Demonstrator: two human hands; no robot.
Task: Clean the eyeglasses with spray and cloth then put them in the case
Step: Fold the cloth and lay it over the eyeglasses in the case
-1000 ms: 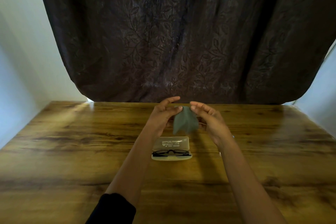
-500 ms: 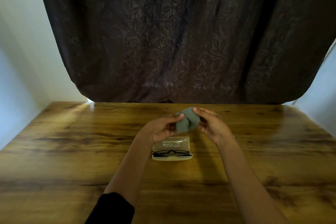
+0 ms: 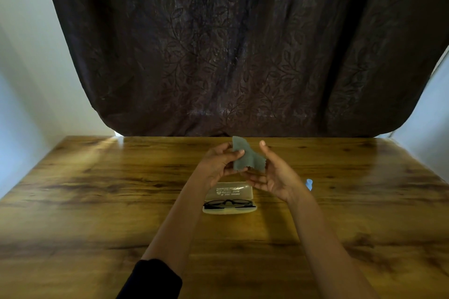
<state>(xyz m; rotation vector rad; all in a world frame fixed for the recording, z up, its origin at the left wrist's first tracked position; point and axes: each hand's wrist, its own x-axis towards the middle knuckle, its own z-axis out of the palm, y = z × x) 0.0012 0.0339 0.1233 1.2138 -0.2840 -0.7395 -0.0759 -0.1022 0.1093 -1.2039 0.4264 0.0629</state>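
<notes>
The eyeglasses (image 3: 228,204) lie folded in the open case (image 3: 228,211), so the last placement looks either already made or not yet undone. The picture alone cannot settle whether the lenses have been sprayed and wiped. The lid stands up, so at the least the closing is left.

Just beyond the case and raised above it, both hands work the cloth (image 3: 244,159). The left hand (image 3: 217,166) pinches it between thumb and fingertips. The right hand (image 3: 274,177) is spread, palm up and fingers loosely straight, and the cloth's lower edge drapes against it rather than being gripped. To the right of the case, mostly hidden behind the right wrist, a small pale blue object (image 3: 309,183) shows; it is probably the spray, though too little is visible to be sure.

The cloth is a soft, matte grey-green piece with a zigzag-cut edge, limp and crumpled into folds. The case is a pale cream hard shell, oblong with rounded corners, with printed lettering inside the lid. The eyeglasses have a thin dark frame. Under the case, the worktop (image 3: 97,201) is glossy, with a brown wood grain.
</notes>
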